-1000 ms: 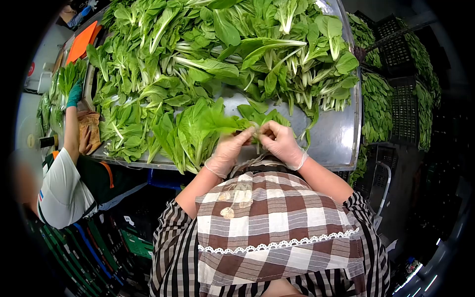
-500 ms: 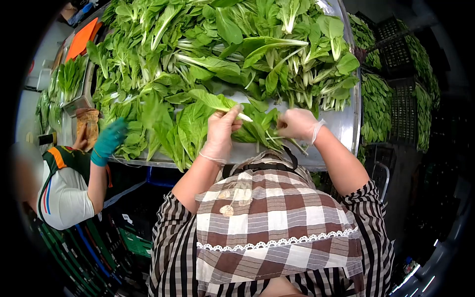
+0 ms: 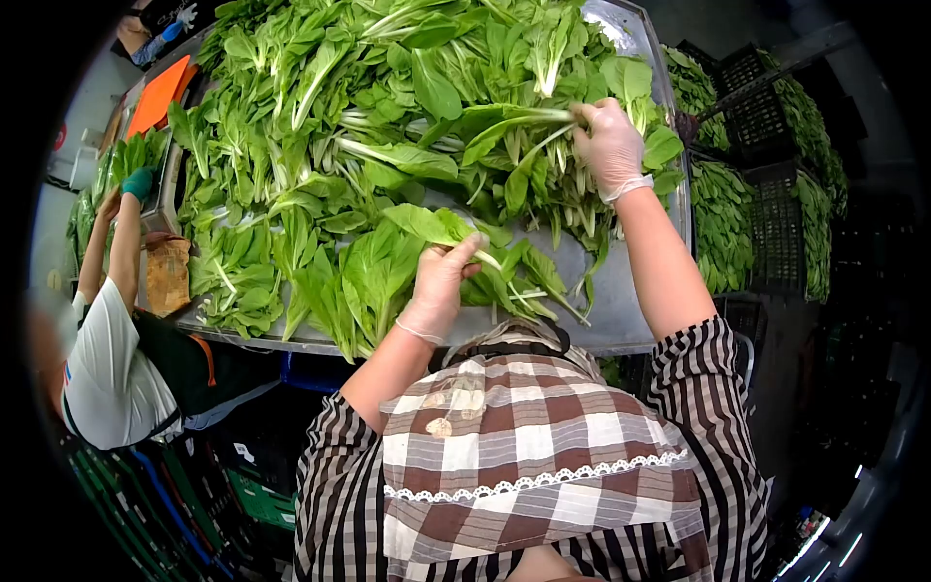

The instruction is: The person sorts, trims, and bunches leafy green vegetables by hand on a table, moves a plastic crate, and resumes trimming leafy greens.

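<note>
The left hand's thumb and fingers close on the pale stem of 1 leafy green (image 3: 427,224), just below the middle of the frame; its leaf points to the upper left. The left hand (image 3: 438,286) wears a thin clear glove. At upper right, the right hand (image 3: 611,150), gloved the same way, has its fingertips drawn narrow at the pale end of a long-stemmed green (image 3: 519,118); whether they pinch it, I cannot tell. That green lies on the heap of greens (image 3: 378,82) filling the upper frame. The heap covers much of the metal table (image 3: 616,301). At right, greens fill black crates (image 3: 776,218). At left, a co-worker (image 3: 116,364) reaches with 1 teal glove (image 3: 139,182) to other greens, below an orange sheet (image 3: 160,95).
</note>
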Demonstrator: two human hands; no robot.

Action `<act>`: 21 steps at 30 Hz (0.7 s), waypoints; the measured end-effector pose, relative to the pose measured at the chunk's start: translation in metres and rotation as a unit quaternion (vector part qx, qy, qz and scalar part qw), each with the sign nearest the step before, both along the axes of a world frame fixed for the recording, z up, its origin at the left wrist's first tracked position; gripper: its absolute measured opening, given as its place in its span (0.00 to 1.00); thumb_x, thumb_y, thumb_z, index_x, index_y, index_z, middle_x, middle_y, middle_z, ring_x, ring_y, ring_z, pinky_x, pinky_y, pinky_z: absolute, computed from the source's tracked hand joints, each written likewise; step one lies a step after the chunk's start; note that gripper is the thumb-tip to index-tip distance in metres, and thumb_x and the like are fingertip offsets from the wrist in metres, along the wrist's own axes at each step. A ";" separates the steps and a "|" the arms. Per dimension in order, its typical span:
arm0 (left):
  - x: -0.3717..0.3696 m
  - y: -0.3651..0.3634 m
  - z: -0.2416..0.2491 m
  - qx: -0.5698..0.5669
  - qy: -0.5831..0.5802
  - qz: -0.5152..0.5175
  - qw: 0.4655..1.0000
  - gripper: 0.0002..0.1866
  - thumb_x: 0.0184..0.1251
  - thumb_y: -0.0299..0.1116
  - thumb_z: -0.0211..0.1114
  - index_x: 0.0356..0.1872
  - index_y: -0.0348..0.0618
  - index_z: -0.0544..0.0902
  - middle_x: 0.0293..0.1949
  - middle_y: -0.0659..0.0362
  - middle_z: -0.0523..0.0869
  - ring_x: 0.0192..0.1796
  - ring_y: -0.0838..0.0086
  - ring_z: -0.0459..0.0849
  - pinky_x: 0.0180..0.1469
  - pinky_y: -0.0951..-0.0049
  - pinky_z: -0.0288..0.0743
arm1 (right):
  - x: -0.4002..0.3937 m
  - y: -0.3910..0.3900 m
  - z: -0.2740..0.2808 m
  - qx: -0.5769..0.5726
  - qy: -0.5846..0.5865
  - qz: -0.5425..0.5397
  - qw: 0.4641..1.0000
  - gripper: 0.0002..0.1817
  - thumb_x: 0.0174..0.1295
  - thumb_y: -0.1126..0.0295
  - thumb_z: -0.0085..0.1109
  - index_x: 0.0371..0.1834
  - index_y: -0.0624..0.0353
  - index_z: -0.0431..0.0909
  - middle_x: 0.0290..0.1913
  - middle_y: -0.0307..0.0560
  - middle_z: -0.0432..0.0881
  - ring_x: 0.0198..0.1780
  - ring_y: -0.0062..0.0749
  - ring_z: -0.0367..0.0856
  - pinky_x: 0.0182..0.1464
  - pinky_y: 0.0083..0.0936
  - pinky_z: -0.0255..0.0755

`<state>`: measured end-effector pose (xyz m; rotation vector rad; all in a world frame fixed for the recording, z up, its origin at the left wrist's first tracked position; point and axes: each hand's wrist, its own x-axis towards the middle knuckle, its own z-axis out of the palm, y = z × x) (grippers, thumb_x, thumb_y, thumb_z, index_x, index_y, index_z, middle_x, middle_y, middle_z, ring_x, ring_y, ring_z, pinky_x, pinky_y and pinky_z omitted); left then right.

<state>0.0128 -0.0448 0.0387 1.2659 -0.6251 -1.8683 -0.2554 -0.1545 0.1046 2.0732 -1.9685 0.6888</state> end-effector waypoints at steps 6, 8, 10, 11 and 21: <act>-0.012 -0.007 0.006 -0.031 0.075 -0.018 0.997 0.18 0.68 0.42 0.68 0.53 0.44 0.82 0.46 0.62 0.87 0.50 0.76 0.83 0.52 0.70 0.75 | 0.022 0.029 0.004 0.059 -0.137 0.104 0.983 0.06 0.55 0.75 0.70 0.33 0.57 0.83 0.35 0.43 0.82 0.29 0.26 0.79 0.31 0.23 0.77; -0.015 -0.011 0.008 -0.012 0.124 -0.046 0.991 0.21 0.69 0.42 0.67 0.57 0.44 0.80 0.48 0.60 0.86 0.52 0.73 0.82 0.56 0.67 0.73 | 0.041 0.059 0.004 0.051 -0.234 0.168 0.956 0.07 0.53 0.77 0.70 0.32 0.56 0.81 0.34 0.43 0.82 0.30 0.26 0.80 0.31 0.23 0.77; -0.019 -0.012 0.011 0.024 0.209 -0.055 0.976 0.23 0.68 0.43 0.67 0.59 0.43 0.78 0.50 0.60 0.85 0.54 0.72 0.80 0.59 0.66 0.72 | 0.061 0.086 -0.003 0.005 -0.240 0.235 0.942 0.09 0.49 0.78 0.70 0.32 0.56 0.81 0.34 0.42 0.83 0.32 0.28 0.82 0.31 0.25 0.77; -0.021 -0.011 0.012 0.042 0.250 -0.061 0.965 0.24 0.68 0.43 0.68 0.60 0.43 0.78 0.51 0.59 0.84 0.55 0.71 0.80 0.60 0.66 0.71 | 0.067 0.097 -0.014 -0.034 -0.232 0.276 0.932 0.11 0.47 0.79 0.71 0.32 0.55 0.81 0.34 0.41 0.84 0.33 0.30 0.83 0.32 0.26 0.76; 0.002 0.021 0.006 -0.024 0.203 -0.044 0.978 0.20 0.69 0.34 0.65 0.60 0.43 0.75 0.54 0.57 0.83 0.59 0.71 0.79 0.65 0.65 0.69 | 0.081 0.157 -0.031 0.370 -0.672 0.094 0.635 0.10 0.65 0.72 0.66 0.45 0.63 0.78 0.35 0.36 0.80 0.32 0.14 0.74 0.33 0.17 0.70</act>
